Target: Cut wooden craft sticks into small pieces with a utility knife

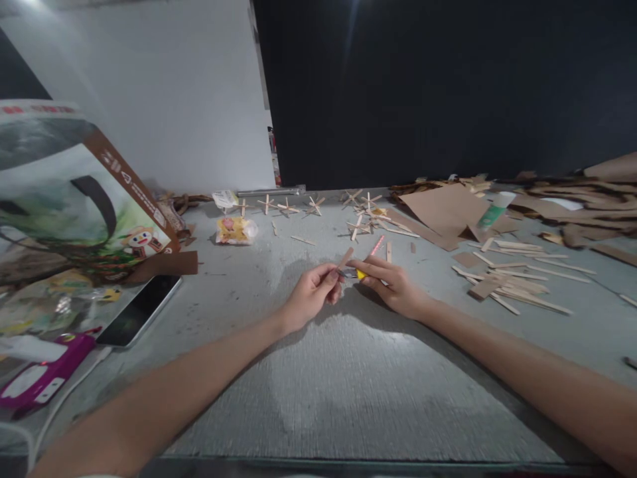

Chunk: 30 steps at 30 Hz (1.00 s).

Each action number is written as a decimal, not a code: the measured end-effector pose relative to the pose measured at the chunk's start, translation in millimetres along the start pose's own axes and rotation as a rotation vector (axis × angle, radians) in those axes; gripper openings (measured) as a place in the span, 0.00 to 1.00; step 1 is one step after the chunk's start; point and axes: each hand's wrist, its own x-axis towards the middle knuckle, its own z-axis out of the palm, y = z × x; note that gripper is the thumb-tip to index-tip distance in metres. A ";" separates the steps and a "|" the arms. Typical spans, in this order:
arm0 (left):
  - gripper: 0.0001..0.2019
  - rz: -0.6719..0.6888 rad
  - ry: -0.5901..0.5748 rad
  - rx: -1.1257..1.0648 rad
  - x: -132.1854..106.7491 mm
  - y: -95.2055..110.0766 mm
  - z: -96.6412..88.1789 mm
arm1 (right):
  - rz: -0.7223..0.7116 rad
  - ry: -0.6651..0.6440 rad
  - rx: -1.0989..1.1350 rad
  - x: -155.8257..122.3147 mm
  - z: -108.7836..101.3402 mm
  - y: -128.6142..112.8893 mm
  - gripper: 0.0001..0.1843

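My left hand is closed in a pinch on a small brown cardboard strip that sticks up from its fingertips. Opposite it, my right hand grips a yellow utility knife. The knife's grey metal end points left and meets the strip at my left fingertips; exactly where it touches is hidden. A pink patterned stick shows just beyond my right fingers, beside a short flat wooden stick. Both hands are low over the grey table.
Crossed-stick stars line the back, near a yellow snack packet. Loose wooden sticks, cardboard and a green-white glue tube lie right. Left are a phone, a purple power strip and a large printed bag.
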 end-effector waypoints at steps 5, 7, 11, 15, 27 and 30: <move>0.27 -0.003 0.002 0.002 0.4 0.8 0.2 | 0.012 -0.004 0.003 -0.1 -0.1 0.4 0.23; 0.27 -0.005 0.001 0.001 0.6 0.1 -0.1 | 0.002 0.004 0.003 -0.1 0.0 0.5 0.23; 0.27 -0.017 0.009 0.002 0.7 -1.0 -0.3 | -0.001 0.006 0.003 0.3 -0.4 -0.3 0.23; 0.28 -0.019 0.016 0.004 0.7 -0.9 0.0 | 0.006 -0.002 0.010 1.0 -0.9 -1.6 0.24; 0.28 -0.017 0.009 0.008 0.0 2.2 0.4 | 0.018 -0.008 -0.005 1.5 -3.2 -3.6 0.24; 0.28 -0.008 0.003 0.005 0.4 1.4 0.3 | 0.017 -0.011 -0.001 1.8 -3.1 -3.5 0.24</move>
